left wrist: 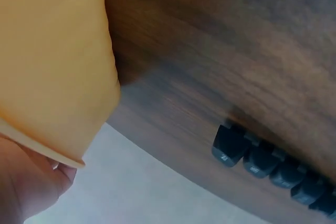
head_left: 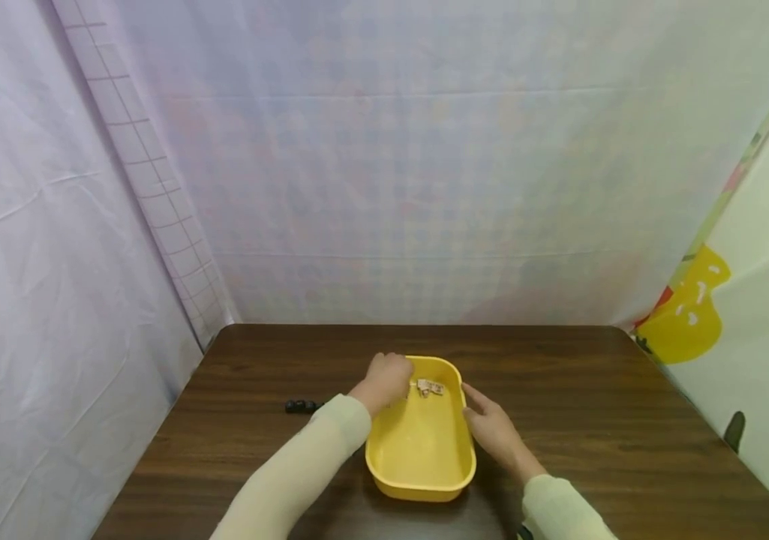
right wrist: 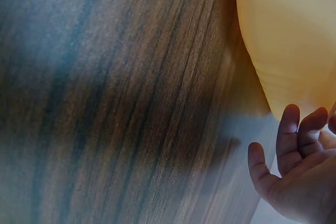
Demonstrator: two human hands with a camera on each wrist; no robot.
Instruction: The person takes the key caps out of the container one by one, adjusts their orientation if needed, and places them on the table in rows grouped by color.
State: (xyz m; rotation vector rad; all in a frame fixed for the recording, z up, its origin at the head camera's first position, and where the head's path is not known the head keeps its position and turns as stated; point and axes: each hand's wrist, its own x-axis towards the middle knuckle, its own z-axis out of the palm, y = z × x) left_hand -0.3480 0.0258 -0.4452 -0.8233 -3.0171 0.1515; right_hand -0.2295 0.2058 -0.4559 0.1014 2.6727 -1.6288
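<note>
A yellow plastic basin [head_left: 421, 446] stands on the dark wood table, its long side pointing away from me. Over its far left rim reaches my left hand [head_left: 389, 379], knuckles up and fingers bent down inside; the fingertips are hidden, so what they hold cannot be told. Beside them, at the far end of the basin floor, lie small tan pieces [head_left: 431, 387] with dark markings. My right hand [head_left: 494, 429] rests against the basin's right side with fingers extended along the rim. In the right wrist view, its fingers [right wrist: 287, 132] lie relaxed by the outer wall.
Left of the basin, a row of black key-like blocks [left wrist: 262, 161] with pale markings lies on the table [head_left: 249, 450]. Pale curtains [head_left: 411, 187] hang behind the table's far edge and along the left.
</note>
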